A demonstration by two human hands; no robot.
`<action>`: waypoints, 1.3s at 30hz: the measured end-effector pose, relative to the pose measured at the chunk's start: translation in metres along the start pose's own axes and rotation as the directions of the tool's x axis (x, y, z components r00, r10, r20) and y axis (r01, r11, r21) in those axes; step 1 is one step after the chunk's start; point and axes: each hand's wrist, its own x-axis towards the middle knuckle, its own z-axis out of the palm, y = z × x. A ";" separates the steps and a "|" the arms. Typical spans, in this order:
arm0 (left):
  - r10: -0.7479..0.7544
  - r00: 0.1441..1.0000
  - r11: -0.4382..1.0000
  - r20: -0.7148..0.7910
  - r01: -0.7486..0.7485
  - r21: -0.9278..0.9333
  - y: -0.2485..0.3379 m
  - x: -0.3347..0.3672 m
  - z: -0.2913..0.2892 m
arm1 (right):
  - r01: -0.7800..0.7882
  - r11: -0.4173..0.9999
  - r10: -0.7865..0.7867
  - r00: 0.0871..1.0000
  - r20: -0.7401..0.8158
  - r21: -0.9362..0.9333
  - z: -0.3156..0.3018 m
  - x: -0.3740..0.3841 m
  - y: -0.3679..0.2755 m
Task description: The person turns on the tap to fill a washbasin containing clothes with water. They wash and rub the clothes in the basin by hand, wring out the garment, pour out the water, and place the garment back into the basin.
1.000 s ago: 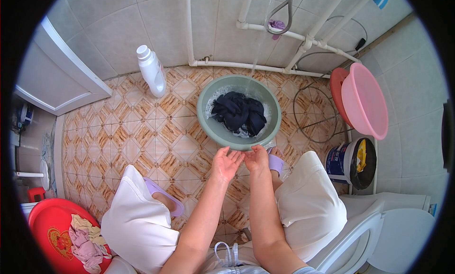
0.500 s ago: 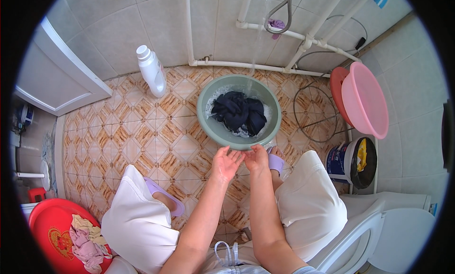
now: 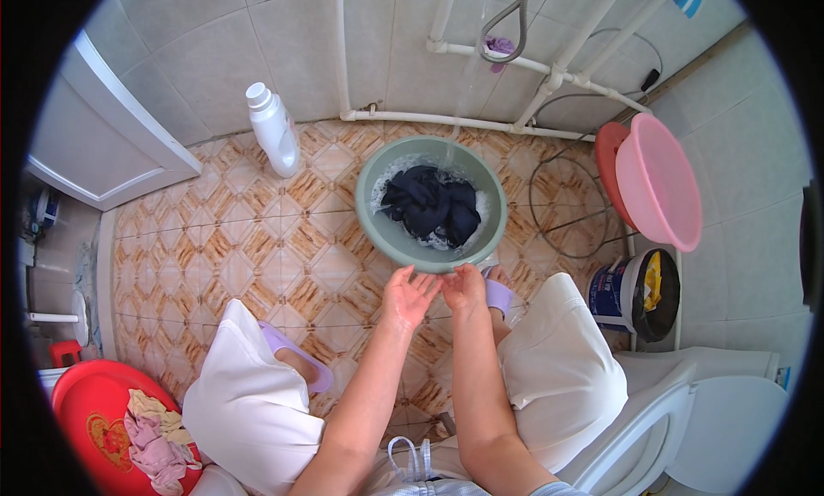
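Observation:
A grey-green basin (image 3: 371, 230) stands on the tiled floor in front of me, holding soapy water and dark navy wet cloth (image 3: 425, 202). A thin stream of water (image 3: 459, 110) falls from above into its far side. My left hand (image 3: 408, 295) is at the basin's near rim, palm turned up and fingers apart, with nothing in it. Beside it my right hand (image 3: 464, 287) rests near the same rim, its fingers loosely bent and nothing visible in them. The two hands' fingertips nearly meet. Whether they touch the rim I cannot tell.
A white bottle (image 3: 275, 136) stands beyond the basin to the left. Pink basin (image 3: 659, 183), black-lined bucket (image 3: 631, 294) and toilet (image 3: 661, 419) line the right. A red basin (image 3: 81, 410) with pink and cream clothes (image 3: 159, 444) is lower left. Pipes (image 3: 463, 121) and a grey hose (image 3: 536, 187) run near the wall.
My hands and the navy cloth stay practically where they were. The water keeps running into the basin; the view has shifted very slightly.

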 end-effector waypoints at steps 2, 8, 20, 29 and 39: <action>0.001 1.000 1.000 0.000 -0.001 -0.002 -0.001 0.003 -0.002 | 0.033 0.999 -0.026 0.983 -0.182 0.038 -0.001 0.011 0.000; 0.035 0.999 0.999 -0.038 -0.035 -0.009 -0.004 0.011 -0.009 | 0.637 0.723 -0.688 0.698 -0.198 -0.269 0.048 -0.023 -0.036; 0.003 0.999 0.996 -0.038 -0.007 -0.084 -0.003 0.016 -0.026 | 0.956 0.237 -0.743 0.061 0.667 0.176 0.347 -0.168 -0.248; 0.010 1.000 0.997 -0.021 -0.012 -0.083 -0.002 0.018 -0.021 | 0.903 0.379 -0.657 0.107 0.746 0.204 0.437 -0.249 -0.275; 0.001 0.996 0.997 -0.085 -0.007 -0.071 -0.003 0.021 -0.035 | 0.999 0.045 -0.524 0.025 0.851 -0.002 0.444 -0.271 -0.212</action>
